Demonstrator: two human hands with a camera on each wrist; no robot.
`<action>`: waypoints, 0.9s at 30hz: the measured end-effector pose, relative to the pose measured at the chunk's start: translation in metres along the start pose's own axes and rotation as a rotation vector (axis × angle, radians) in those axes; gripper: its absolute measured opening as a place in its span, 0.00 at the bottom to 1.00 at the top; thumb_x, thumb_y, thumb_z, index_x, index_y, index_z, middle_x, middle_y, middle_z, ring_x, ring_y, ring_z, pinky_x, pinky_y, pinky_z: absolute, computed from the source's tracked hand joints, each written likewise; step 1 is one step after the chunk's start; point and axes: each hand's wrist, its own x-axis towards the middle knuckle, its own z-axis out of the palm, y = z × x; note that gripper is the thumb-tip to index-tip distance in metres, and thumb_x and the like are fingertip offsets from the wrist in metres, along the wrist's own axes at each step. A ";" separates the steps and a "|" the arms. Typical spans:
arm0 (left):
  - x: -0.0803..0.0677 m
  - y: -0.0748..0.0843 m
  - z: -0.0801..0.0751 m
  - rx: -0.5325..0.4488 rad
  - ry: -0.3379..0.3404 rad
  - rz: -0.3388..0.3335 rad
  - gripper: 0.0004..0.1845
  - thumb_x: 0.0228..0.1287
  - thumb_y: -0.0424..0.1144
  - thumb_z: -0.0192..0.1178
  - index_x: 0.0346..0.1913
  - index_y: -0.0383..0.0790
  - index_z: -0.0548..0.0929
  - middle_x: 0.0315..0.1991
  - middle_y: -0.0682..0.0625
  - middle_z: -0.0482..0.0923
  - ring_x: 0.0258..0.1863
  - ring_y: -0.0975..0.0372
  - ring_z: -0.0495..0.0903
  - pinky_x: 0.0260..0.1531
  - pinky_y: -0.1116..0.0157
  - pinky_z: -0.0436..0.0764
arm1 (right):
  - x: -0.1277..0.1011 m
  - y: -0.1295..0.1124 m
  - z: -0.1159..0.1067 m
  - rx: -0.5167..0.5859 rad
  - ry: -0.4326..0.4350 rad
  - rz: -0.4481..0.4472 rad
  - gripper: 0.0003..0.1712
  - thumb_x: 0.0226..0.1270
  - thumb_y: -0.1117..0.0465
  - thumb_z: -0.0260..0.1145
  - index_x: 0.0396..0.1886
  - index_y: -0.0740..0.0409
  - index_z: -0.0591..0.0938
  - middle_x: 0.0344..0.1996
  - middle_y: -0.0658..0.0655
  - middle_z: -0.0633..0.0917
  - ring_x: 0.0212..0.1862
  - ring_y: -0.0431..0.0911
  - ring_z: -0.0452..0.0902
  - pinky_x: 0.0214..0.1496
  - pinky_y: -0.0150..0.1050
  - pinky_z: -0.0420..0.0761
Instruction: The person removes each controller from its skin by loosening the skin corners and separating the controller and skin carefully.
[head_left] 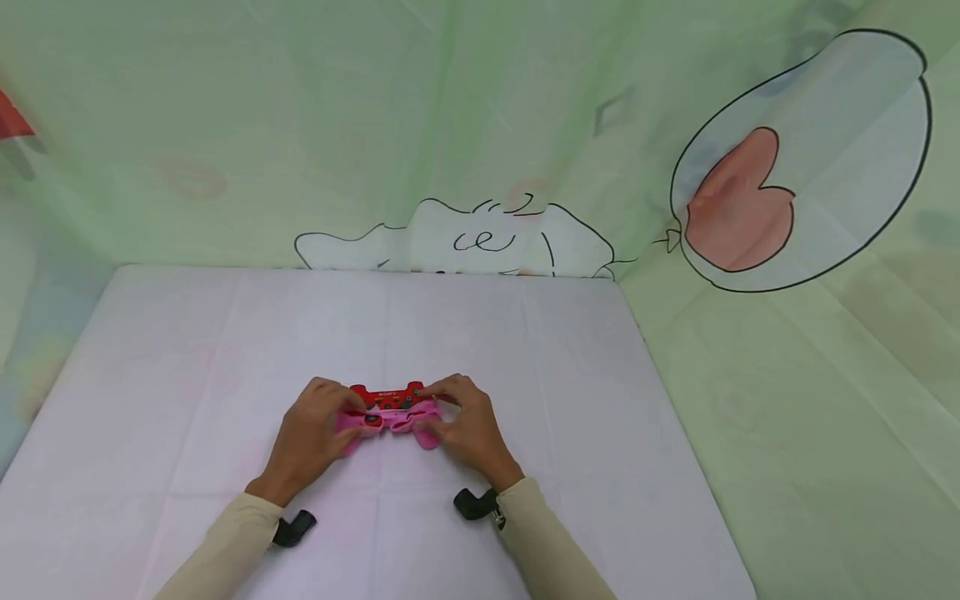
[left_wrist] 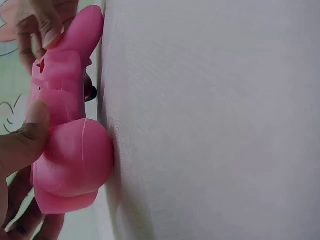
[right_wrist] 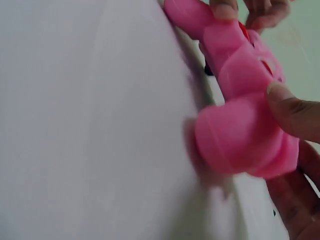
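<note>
A red game controller [head_left: 387,398] marked SONY lies near the middle of the white table, partly covered by a pink silicone sleeve [left_wrist: 75,155]. The sleeve wraps the grips nearest me, while the controller's far edge shows bare red. My left hand [head_left: 309,429] grips the left end, thumb on the near side and fingers at the far side. My right hand [head_left: 472,429] holds the right end the same way. In the right wrist view, slivers of red show through openings in the pink sleeve [right_wrist: 245,120]. The controller's underside is hidden.
The white tabletop [head_left: 225,358] spreads around the hands. Behind it and to the right hangs a pale green cloth [head_left: 337,125] with cartoon drawings. Black wrist cameras sit under both forearms, the right one [head_left: 474,504] just above the table.
</note>
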 end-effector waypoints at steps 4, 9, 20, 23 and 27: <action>-0.007 -0.003 -0.004 -0.063 -0.018 -0.143 0.31 0.43 0.39 0.88 0.54 0.45 0.88 0.53 0.52 0.86 0.55 0.58 0.81 0.53 0.63 0.81 | -0.005 0.011 -0.001 0.080 -0.041 0.063 0.34 0.58 0.64 0.84 0.65 0.44 0.85 0.59 0.47 0.85 0.60 0.44 0.85 0.63 0.35 0.85; -0.013 -0.004 -0.007 -0.139 -0.022 -0.291 0.29 0.46 0.37 0.87 0.54 0.43 0.88 0.49 0.50 0.85 0.43 0.58 0.89 0.44 0.63 0.89 | -0.010 0.016 0.003 0.144 -0.012 0.104 0.32 0.57 0.60 0.84 0.62 0.43 0.87 0.57 0.47 0.88 0.57 0.45 0.87 0.59 0.34 0.86; -0.006 -0.010 -0.010 -0.173 -0.104 -0.302 0.22 0.49 0.38 0.85 0.41 0.47 0.81 0.38 0.54 0.79 0.39 0.63 0.82 0.39 0.67 0.87 | -0.005 0.019 0.001 0.258 0.024 0.197 0.23 0.52 0.65 0.86 0.45 0.52 0.84 0.44 0.54 0.87 0.47 0.46 0.88 0.51 0.34 0.89; -0.008 -0.010 -0.009 -0.155 -0.126 -0.309 0.20 0.51 0.38 0.84 0.38 0.47 0.80 0.36 0.54 0.78 0.36 0.63 0.82 0.38 0.67 0.87 | -0.003 0.020 -0.001 0.270 -0.022 0.198 0.21 0.55 0.68 0.84 0.43 0.52 0.83 0.43 0.55 0.85 0.47 0.46 0.88 0.51 0.34 0.89; -0.009 -0.007 -0.008 -0.141 -0.109 -0.305 0.20 0.51 0.35 0.84 0.37 0.45 0.79 0.37 0.52 0.78 0.37 0.62 0.82 0.38 0.65 0.88 | -0.001 0.021 -0.003 0.199 -0.078 0.130 0.17 0.59 0.68 0.82 0.42 0.52 0.82 0.42 0.53 0.84 0.49 0.44 0.84 0.55 0.37 0.88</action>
